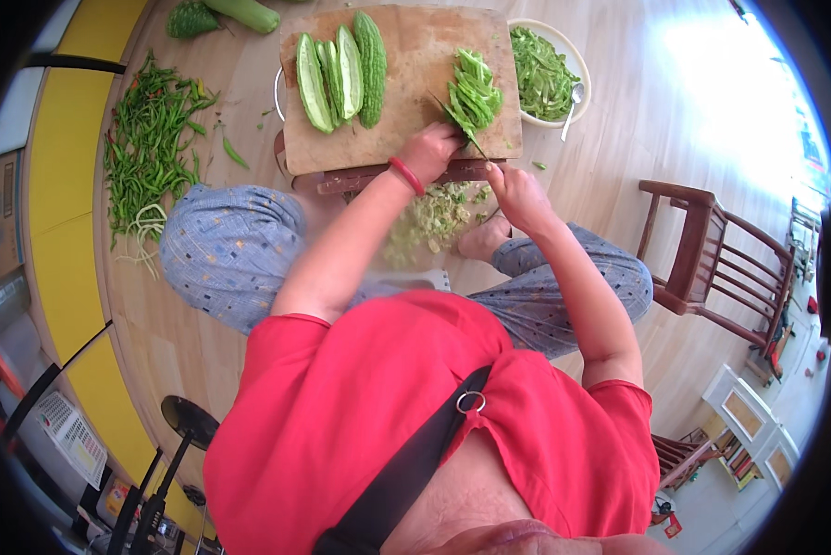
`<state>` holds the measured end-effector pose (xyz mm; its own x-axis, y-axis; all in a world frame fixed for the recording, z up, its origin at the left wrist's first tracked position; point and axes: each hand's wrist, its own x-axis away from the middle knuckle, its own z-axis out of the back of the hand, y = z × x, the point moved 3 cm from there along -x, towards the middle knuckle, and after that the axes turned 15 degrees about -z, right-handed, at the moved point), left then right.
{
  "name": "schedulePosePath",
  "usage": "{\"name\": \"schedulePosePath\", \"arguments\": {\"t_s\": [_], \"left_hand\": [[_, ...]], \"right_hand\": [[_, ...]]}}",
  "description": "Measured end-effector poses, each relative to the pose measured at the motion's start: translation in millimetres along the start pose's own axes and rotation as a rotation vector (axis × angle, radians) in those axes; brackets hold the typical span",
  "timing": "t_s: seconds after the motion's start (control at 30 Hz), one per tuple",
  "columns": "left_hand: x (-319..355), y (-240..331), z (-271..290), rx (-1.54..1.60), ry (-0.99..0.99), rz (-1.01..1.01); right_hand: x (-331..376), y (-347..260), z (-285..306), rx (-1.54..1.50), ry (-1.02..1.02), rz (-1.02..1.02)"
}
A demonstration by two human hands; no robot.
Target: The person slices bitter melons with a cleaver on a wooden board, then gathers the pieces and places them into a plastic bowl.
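Packages: a brown cardboard box (1,217) stands at the 9 o'clock rim, its printed side cut off by the frame edge; a white perforated crate (71,435) lies at 8 o'clock.
Left hand: the left hand (431,150), with a red bangle (406,176) at the wrist, is closed on a piece of bitter gourd (454,118) at the near edge of the wooden cutting board (415,88).
Right hand: the right hand (517,192) is curled shut at the board's near right corner; what it grips is hidden, and only a thin dark blade (476,145) shows beside it.
Cut slices: a heap of green slices (476,91) rests on the board at 12 o'clock, just beyond the left hand.
Halved gourds: the halved gourds (341,74) lie side by side on the board's left part.
Bowl: a white bowl (577,69) of green strips with a spoon (573,102) touches the board's right edge.
Scraps: pale seeds and pith (434,217) pile between the knees, partly hidden by the forearms.
Surroundings: green chillies (147,139) spread at 10 o'clock; a wooden chair (712,259) stands at 3 o'clock, well apart.
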<state>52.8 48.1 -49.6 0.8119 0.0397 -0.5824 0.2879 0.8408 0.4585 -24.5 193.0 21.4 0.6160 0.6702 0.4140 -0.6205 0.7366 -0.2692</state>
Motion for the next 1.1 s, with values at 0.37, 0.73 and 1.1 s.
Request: {"name": "schedulePosePath", "arguments": {"t_s": [0.37, 0.73, 1.1], "left_hand": [[3.9, -3.5, -0.4, 0.031, 0.080, 0.029], [3.6, -1.0, 1.2, 0.001, 0.104, 0.053], [3.3, -0.2, -0.9, -0.072, 0.082, 0.035]], "right_hand": [[2.1, -1.2, 5.5, -0.176, -0.013, -0.101], [-3.6, -2.2, 6.2, -0.270, -0.009, -0.128], [-4.6, -5.8, 0.4, -0.043, 0.061, 0.090]]}}
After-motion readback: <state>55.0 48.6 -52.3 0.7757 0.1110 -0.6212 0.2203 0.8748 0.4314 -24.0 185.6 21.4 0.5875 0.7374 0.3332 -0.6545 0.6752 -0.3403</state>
